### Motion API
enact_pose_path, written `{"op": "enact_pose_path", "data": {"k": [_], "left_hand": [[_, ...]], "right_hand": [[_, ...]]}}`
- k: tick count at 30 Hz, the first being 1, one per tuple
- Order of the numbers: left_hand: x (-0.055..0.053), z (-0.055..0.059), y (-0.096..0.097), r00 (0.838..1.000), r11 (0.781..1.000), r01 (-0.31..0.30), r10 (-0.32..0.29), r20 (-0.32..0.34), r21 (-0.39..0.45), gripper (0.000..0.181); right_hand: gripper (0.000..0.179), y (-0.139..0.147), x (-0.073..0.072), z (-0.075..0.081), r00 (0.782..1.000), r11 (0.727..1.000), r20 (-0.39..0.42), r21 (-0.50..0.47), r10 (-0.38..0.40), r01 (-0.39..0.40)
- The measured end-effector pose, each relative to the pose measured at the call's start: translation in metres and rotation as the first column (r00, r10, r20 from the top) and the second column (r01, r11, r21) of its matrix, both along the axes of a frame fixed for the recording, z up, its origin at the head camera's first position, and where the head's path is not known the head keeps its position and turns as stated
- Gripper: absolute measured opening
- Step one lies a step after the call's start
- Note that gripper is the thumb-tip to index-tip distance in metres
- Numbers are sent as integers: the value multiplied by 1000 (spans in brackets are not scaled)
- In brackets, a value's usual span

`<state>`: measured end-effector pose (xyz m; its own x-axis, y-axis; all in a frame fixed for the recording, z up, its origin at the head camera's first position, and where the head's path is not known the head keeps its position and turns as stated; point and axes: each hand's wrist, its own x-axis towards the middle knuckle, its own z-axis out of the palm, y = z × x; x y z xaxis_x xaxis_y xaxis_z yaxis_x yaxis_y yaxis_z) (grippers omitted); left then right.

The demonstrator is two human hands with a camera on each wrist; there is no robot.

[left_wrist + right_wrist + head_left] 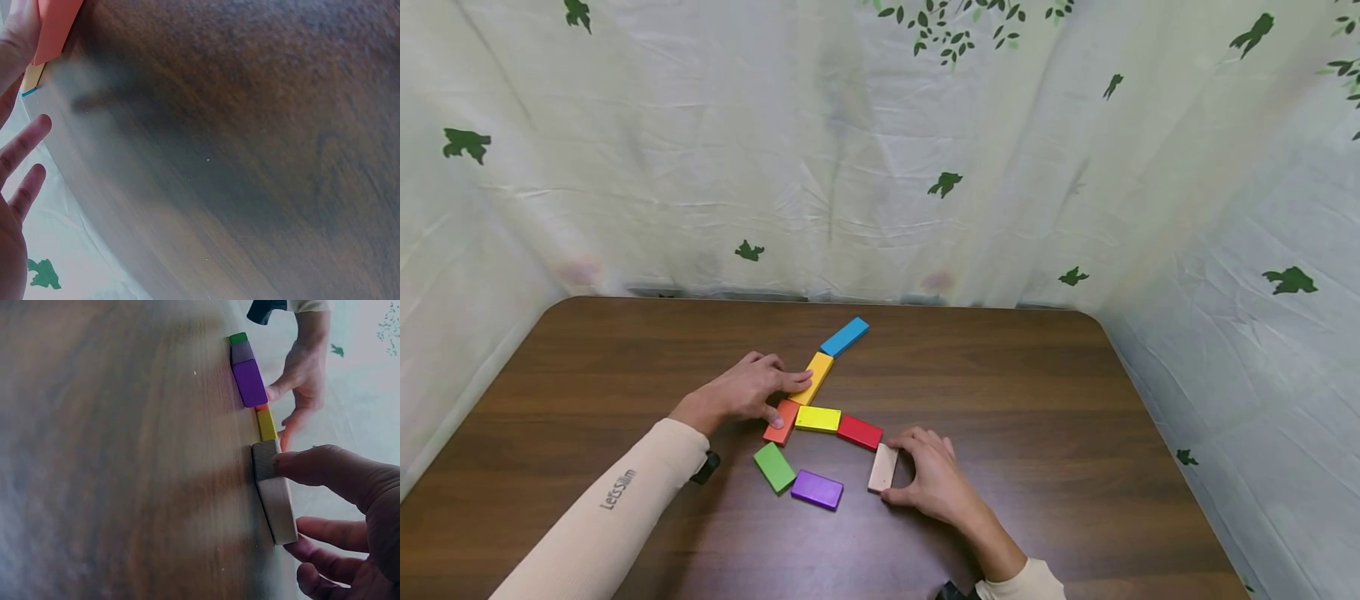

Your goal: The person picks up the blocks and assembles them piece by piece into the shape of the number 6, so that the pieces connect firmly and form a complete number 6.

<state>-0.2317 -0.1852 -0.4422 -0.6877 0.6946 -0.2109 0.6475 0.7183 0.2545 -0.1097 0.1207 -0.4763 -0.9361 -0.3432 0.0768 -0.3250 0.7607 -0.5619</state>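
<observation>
Near the middle of the table, my left hand point(745, 390) reaches over two blocks. Its thumb touches the orange block point(787, 410) and its index finger rests on the amber block point(820, 367), while the other fingers extend beyond. My right hand point(936, 479) pinches a pale wooden block point(883, 468) by its two ends, thumb at the near end and fingers at the far end. That block lies flat, its far end close to the red block point(860, 431). In the right wrist view the thumb presses one end of the pale block point(277, 506).
A yellow block point(817, 419) joins the orange and red blocks. Beyond the amber block, a blue block point(845, 336) angles away to the right. A green block point(774, 467) and a purple block point(817, 490) lie nearer the person. Leaf-print curtains surround the brown table point(1000, 375).
</observation>
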Motion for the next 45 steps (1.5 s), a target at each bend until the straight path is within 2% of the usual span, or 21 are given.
{"op": "enact_pose_path", "data": {"k": [12, 35, 45], "left_hand": [[0, 1, 0, 1000, 1000, 7, -7, -3, 2, 80], [-1, 2, 1, 1000, 1000, -9, 9, 11, -3, 80], [-1, 2, 1, 1000, 1000, -9, 9, 17, 6, 80]], "right_hand": [[60, -2, 4, -1, 1000, 1000, -2, -4, -31, 31], [60, -18, 17, -5, 992, 995, -86, 11, -93, 94], [59, -24, 17, -4, 990, 992, -72, 17, -122, 123]]}}
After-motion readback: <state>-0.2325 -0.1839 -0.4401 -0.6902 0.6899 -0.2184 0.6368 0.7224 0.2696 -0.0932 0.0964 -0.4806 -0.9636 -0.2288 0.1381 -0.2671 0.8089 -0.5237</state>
